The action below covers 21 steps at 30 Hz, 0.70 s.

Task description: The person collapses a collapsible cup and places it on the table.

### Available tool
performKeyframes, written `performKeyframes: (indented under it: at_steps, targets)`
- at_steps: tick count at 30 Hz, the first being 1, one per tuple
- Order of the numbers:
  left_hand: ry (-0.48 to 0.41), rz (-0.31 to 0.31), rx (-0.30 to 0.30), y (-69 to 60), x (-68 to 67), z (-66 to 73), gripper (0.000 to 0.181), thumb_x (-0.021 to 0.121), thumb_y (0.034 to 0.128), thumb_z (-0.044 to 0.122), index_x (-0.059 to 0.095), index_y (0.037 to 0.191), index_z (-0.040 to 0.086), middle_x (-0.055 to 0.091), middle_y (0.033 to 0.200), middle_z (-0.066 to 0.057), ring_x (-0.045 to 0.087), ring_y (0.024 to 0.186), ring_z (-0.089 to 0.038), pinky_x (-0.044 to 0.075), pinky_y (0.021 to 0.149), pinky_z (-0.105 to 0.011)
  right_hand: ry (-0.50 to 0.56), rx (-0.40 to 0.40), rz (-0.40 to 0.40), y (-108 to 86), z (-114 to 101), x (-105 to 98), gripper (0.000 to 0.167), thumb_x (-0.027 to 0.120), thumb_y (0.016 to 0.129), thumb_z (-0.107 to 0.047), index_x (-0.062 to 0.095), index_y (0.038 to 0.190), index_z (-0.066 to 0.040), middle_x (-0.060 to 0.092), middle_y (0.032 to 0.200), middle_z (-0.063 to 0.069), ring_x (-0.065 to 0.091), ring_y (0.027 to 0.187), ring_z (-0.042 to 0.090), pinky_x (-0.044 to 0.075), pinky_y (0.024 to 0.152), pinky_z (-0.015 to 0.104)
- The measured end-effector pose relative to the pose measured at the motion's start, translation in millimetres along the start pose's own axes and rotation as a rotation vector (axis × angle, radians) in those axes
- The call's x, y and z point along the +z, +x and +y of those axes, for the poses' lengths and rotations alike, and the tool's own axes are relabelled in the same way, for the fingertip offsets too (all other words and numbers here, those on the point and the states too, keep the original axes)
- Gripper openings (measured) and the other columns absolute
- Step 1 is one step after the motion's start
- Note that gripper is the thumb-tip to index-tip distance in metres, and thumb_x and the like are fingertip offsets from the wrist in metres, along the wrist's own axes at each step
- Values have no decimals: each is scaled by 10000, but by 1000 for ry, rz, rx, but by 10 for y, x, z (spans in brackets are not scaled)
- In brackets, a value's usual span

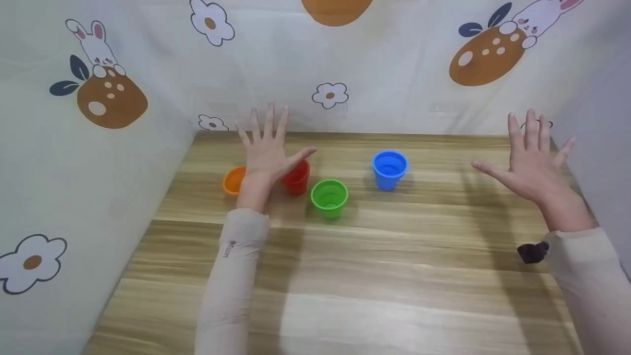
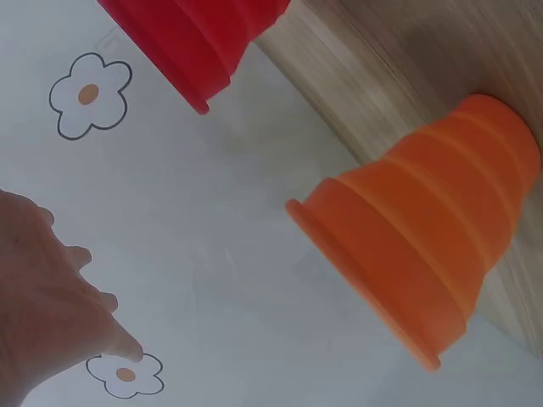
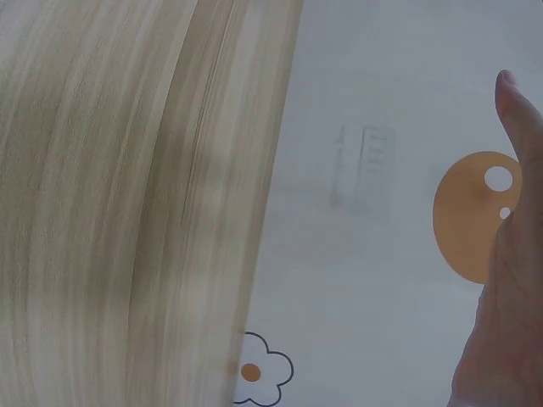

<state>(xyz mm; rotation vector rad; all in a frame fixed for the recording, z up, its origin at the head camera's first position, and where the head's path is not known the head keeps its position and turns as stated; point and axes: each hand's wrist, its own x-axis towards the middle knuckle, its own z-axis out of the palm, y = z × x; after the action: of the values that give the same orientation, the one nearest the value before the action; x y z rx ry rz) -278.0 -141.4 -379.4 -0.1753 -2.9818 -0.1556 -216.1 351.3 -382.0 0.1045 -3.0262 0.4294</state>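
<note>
Left hand (image 1: 266, 158) and right hand (image 1: 535, 172) splay wide, empty, the left near an upright, tapering, ringed, plastic-looking orange cup (image 2: 424, 227).

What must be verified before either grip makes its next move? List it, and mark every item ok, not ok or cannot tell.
1. Left grip free: ok, fingers spread, holding nothing.
2. Right grip free: ok, fingers spread, holding nothing.
3. Blue cup upright, apart from the others: ok.
4. Orange cup unobstructed in the head view: not ok, the left wrist partly covers it.
5. Red cup not touching the green cup: cannot tell, they sit very close.
</note>
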Motion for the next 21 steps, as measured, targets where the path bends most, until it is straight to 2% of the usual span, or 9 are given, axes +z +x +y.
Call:
performKeyframes:
  at_steps: [4, 10, 14, 21]
  targets:
    - [9, 8, 11, -5, 20, 39, 1064, 307, 801, 908, -124, 1585, 332, -233, 1664, 6, -219, 1531, -368, -182, 1170, -680, 18, -3, -2, 2, -24, 34, 1111, 497, 882, -727, -171, 1583, -182, -328, 1622, 90, -292, 1495, 393, -286, 970, 813]
    - [-31, 14, 31, -16, 76, 73, 1049, 319, 811, 894, -139, 1578, 345, -226, 1666, 15, -223, 1529, -370, -203, 1167, -668, 41, -8, -9, 17, -66, 96, 1121, 512, 881, -721, -182, 1580, -186, -341, 1616, 62, -305, 1499, 356, -286, 978, 807]
    - [-36, 16, 38, -16, 117, 107, 1052, 307, 813, 894, -145, 1579, 333, -224, 1667, 18, -208, 1535, -367, -144, 1188, -684, 49, -15, -8, 36, -98, 150, 1117, 512, 882, -720, -176, 1581, -187, -327, 1621, 61, -298, 1503, 347, -278, 995, 802]
    - [-84, 14, 54, -10, 182, 167, 1054, 392, 833, 845, -137, 1582, 327, -216, 1670, 29, -221, 1536, -341, -170, 1191, -661, 79, -34, -14, 60, -143, 255, 1096, 517, 895, -697, -168, 1584, -191, -301, 1629, 81, -292, 1501, 355, -313, 1004, 764]
